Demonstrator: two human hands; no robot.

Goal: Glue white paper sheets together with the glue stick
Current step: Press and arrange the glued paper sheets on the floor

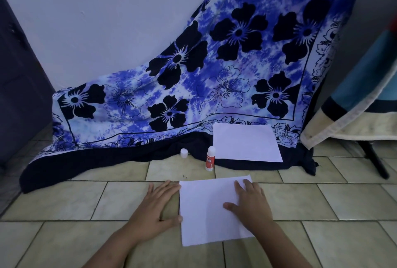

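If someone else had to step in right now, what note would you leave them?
Left hand: flat on the floor tiles, thumb at the near sheet's left edge.
Right hand: pressing flat on the near sheet.
Glue stick stands upright with its cap off, to its left, by the cloth edge.
Spare paper lies on the flowered cloth.
Done: cannot tell whether the near sheet is glued.
Left: glue spare paper, recap.
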